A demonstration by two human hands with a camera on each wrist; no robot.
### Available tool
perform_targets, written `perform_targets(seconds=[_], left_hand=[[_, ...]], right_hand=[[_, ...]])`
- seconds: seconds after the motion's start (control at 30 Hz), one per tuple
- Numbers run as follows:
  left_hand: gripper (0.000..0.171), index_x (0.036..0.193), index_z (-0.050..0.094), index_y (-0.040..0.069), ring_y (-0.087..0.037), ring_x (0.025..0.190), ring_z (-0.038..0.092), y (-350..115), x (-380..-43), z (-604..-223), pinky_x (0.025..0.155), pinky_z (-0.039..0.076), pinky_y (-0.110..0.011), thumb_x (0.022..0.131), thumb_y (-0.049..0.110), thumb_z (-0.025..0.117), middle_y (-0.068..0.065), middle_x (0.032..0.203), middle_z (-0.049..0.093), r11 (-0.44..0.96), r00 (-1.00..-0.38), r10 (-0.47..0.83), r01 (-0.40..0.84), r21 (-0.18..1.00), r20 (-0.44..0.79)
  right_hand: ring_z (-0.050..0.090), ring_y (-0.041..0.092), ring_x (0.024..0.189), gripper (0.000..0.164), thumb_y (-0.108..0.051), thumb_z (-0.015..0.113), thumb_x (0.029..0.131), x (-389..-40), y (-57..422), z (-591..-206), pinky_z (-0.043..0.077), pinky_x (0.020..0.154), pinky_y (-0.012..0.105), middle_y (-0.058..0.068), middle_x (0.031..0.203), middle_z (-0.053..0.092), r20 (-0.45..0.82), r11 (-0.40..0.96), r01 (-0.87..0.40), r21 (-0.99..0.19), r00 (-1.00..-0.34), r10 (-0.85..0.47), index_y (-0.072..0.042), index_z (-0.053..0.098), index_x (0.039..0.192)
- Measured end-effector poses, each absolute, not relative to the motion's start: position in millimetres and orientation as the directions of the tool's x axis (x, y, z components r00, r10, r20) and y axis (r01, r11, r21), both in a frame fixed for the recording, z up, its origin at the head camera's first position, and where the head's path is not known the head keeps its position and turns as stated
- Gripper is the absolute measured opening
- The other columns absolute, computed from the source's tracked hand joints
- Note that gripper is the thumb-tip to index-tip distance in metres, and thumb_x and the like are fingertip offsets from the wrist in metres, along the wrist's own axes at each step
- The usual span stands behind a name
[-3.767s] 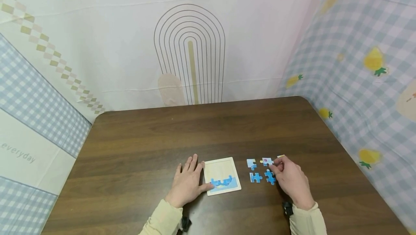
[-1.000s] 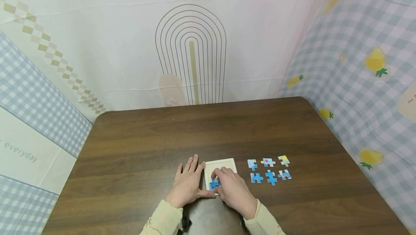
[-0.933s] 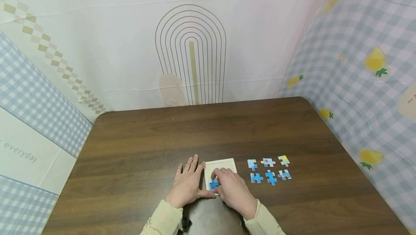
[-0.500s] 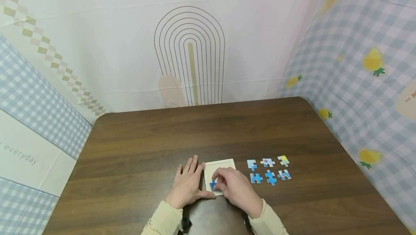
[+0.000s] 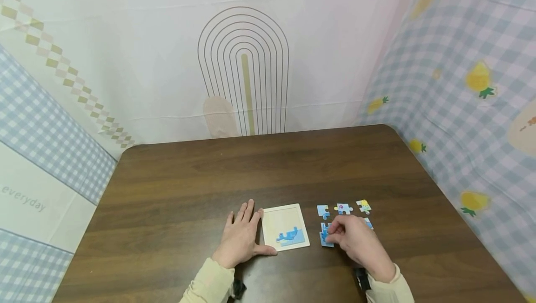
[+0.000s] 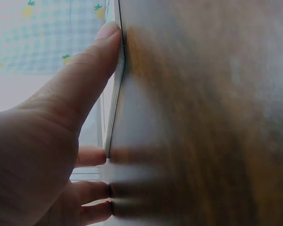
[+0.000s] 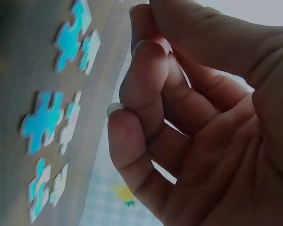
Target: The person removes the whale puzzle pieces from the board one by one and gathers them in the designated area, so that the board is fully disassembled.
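A square, light wooden puzzle tray (image 5: 301, 219) lies on the table, with blue jigsaw pieces (image 5: 293, 237) in its lower right part. My left hand (image 5: 239, 239) rests beside it, fingers spread, with the thumb along the near edge and the index finger at the left edge. To the tray's right, my right hand (image 5: 356, 240) pinches a blue puzzle piece (image 5: 327, 243) close to another blue piece (image 5: 324, 226) lying on the table. Above the right hand in the head view are a light blue piece (image 5: 323, 211), a piece with a purple swirl (image 5: 344, 208) and a yellow-sun piece (image 5: 363, 206).
Behind the right hand, a blue and white piece (image 5: 369, 223) is partly covered. The right wrist view shows a blue piece (image 7: 41, 120) that the hand hides from the head view. The brown wooden table (image 5: 188, 177) meets patterned cloth (image 5: 167, 61) behind and at both sides.
The right hand has lifted a blue piece from the tray's lower left corner and carried it right, to the loose pieces. Bare wood shows in that corner. The left hand stays by the tray.
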State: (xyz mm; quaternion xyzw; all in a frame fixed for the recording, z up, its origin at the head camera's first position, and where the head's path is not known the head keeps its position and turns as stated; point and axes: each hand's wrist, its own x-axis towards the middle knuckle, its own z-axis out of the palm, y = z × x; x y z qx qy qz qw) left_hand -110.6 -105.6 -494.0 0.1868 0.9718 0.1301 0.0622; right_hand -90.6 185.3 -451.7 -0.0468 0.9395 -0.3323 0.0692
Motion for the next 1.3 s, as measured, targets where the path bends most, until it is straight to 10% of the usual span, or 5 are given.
perform_targets(seconds=[1.3], left_hand=[[0.112,0.147,0.042,0.009,-0.038,0.142,0.025,-105,-112,-493,0.107,0.023,-0.064,0.064,0.08,0.066,-0.021,0.156,0.025,0.901,-0.92,0.376,0.335,0.274,-0.109]], right_hand=[[0.047,0.006,0.058,0.02,-0.019,0.085,0.074,-84,172,-461,0.04,0.056,0.031,-0.014,0.065,0.051,-0.01,0.88,-0.079,-0.468,-0.995,-0.095,-0.021,0.065,0.073]])
